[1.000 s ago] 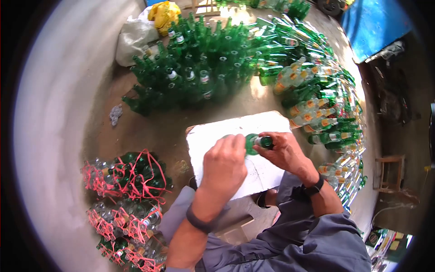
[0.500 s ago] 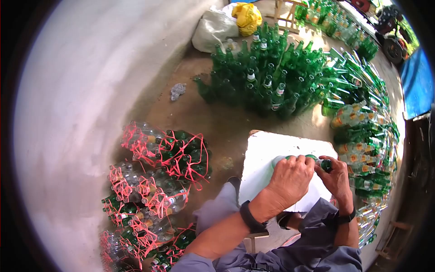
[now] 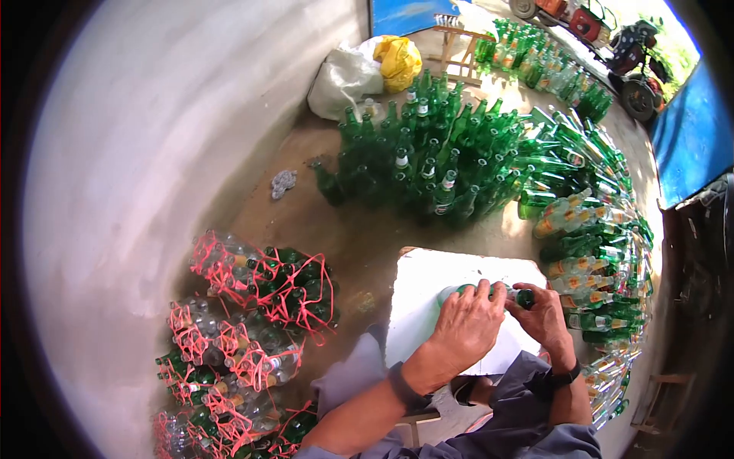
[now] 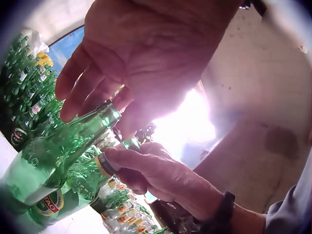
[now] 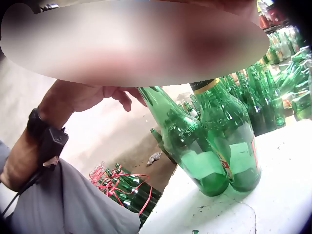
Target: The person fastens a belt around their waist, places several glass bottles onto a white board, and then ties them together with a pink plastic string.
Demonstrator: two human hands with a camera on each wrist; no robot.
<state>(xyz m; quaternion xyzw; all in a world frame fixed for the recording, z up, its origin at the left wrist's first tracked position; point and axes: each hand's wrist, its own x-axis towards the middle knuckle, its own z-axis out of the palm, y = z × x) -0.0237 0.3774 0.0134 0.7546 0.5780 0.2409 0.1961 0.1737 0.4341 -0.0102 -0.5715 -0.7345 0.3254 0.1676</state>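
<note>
Two green glass bottles stand side by side on a white-topped board (image 3: 417, 336), their bodies touching in the right wrist view. My left hand (image 3: 466, 325) is round the neck of the tilted bottle (image 4: 53, 158), fingers behind it and thumb near its mouth. With thumb and fingers my right hand (image 3: 544, 317) grips the neck of the other bottle (image 5: 236, 129), at its dark and gold neck band (image 4: 105, 165). That bottle also bears a red and gold body label (image 4: 50, 202). From above, the left hand covers much of its own bottle.
Many green bottles (image 3: 428, 168) stand upright beyond the board. Stacked bottles (image 3: 589, 264) lie along the right side. Bundles tied with red string (image 3: 252, 306) sit at the left. A white sack (image 3: 345, 80), a yellow bag (image 3: 399, 63) and a motorbike (image 3: 634, 57) are farther back.
The head view has swung, so the board and bottles now appear farther right and lower than a second ago. Both hands stay at the bottle necks over the board.
</note>
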